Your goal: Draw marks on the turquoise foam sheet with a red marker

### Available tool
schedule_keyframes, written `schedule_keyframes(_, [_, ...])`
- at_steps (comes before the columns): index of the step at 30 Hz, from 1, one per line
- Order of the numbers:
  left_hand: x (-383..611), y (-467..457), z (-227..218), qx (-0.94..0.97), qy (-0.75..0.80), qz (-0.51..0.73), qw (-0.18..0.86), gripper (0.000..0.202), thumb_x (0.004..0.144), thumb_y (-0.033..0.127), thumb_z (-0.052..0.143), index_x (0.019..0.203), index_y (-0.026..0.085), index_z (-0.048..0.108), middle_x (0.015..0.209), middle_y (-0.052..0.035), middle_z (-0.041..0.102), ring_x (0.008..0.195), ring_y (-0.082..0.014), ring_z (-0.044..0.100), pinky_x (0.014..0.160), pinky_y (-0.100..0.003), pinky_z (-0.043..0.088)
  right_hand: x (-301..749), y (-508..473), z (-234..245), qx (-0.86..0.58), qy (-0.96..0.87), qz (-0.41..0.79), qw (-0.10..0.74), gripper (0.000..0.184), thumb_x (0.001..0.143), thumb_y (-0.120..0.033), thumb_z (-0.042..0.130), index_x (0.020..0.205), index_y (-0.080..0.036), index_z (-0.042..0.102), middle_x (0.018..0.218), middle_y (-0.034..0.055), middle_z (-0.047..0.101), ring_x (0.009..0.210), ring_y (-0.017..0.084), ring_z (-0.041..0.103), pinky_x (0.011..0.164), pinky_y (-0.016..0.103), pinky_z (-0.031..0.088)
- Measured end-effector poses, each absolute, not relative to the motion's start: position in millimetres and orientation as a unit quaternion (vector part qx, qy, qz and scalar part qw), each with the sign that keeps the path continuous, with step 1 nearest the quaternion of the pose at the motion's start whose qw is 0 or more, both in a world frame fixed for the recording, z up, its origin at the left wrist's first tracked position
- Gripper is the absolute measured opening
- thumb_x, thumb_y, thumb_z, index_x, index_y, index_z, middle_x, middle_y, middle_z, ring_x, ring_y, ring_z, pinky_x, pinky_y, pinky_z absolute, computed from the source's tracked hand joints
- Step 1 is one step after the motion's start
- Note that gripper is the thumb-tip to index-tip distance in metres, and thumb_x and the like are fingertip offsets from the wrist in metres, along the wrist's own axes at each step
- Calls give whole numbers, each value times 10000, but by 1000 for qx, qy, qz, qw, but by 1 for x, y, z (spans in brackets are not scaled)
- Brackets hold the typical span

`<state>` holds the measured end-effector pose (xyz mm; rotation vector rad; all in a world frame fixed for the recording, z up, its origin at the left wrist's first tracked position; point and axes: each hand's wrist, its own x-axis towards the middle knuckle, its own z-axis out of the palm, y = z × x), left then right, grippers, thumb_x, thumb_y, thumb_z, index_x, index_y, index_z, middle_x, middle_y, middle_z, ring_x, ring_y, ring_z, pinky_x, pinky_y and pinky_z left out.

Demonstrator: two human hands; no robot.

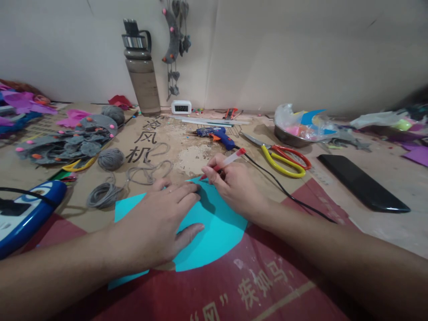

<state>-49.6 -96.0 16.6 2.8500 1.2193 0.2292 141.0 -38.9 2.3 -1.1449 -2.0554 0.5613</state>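
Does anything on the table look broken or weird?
Yes: the flat brown cardboard has a pale, ragged patch beside the blue-and-orange glue gun, as if its surface had peeled or worn away.

Left hand (pixel 163 214): spread over a bright turquoise paper sheet (pixel 217 232)
Right hand (pixel 232 183): pinching a slim translucent pen with a red end (pixel 230 158), tip near the sheet's far edge
Beyond them: blue glue gun (pixel 217 134); metal scissors with yellow and red handles (pixel 266 147)
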Motion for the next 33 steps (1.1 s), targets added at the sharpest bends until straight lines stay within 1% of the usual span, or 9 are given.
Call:
schedule_keyframes(7, [-49, -96, 17, 915, 395, 79, 20, 389, 892, 410, 499, 1194, 170, 552, 1303, -108, 566, 1167, -310, 531, 985, -532, 349, 141, -38, 2, -446, -803, 207, 336, 229, 933, -348, 449, 790, -194, 541, 711, 8, 610, 679, 141, 561, 643, 266, 385])
schedule_keyframes(18, [-49, -95, 16, 915, 393, 86, 27, 372, 884, 400, 511, 1183, 182, 554, 1300, -104, 566, 1167, -307, 534, 998, -523, 347, 141, -38, 1, -464, -800, 176, 336, 234, 927, -351, 434, 762, -202, 506, 658, 0, 575, 621, 138, 524, 611, 273, 361])
schedule_keyframes(25, [-49, -95, 16, 917, 391, 74, 18, 377, 900, 405, 480, 1184, 167, 549, 1310, -105, 564, 1201, -304, 510, 995, -530, 343, 141, -38, 1, -463, -802, 169, 336, 217, 922, -331, 440, 757, -202, 500, 669, 5, 580, 635, 143, 530, 626, 278, 367])
schedule_keyframes(33, [-50, -95, 16, 919, 389, 70, 12, 380, 905, 403, 469, 1183, 156, 545, 1300, -105, 570, 1196, -297, 512, 979, -521, 352, 141, -39, 1, -463, -799, 167, 345, 214, 920, -318, 445, 753, -198, 505, 661, -2, 574, 615, 132, 519, 614, 270, 357])
